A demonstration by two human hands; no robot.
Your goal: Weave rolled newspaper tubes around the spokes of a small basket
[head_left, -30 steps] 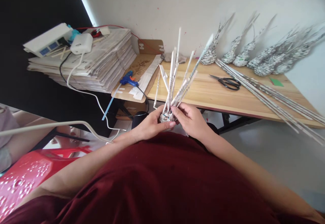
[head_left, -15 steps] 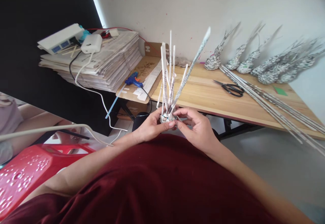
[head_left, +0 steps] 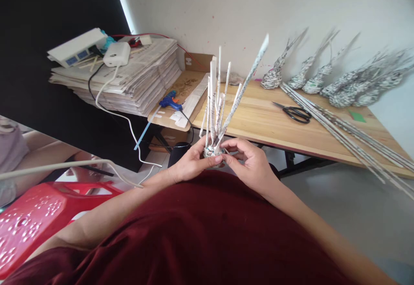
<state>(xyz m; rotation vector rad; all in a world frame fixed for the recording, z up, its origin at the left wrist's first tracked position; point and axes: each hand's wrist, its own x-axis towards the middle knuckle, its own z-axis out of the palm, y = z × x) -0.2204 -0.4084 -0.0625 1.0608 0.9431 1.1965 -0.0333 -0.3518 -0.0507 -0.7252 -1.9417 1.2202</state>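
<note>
Close to my body I hold a small woven newspaper base [head_left: 212, 150], with several rolled-paper tubes [head_left: 212, 99] rising from it, one longer tube [head_left: 247, 80] leaning to the right. My left hand [head_left: 193, 161] is wrapped round the base's left side, its thumb across the front. At the right rim, my right hand [head_left: 247, 158] pinches with thumb and forefinger near a thin paper tube, of which only a short piece shows between the fingers. The underside of the base is hidden by the hands and the dark red shirt [head_left: 210, 224].
On the wooden table [head_left: 252, 112] lie black-handled scissors [head_left: 296, 113] and long paper tubes [head_left: 343, 132]. Several woven paper vessels [head_left: 273, 76] stand by the wall. At left are a blue glue gun [head_left: 170, 101], stacked newspapers [head_left: 148, 78], cords, a red stool [head_left: 48, 216] and another person's legs [head_left: 35, 151].
A couple of the upright tubes have shifted slightly to the right and lean differently. Both hands keep nearly the same place on the woven base.
</note>
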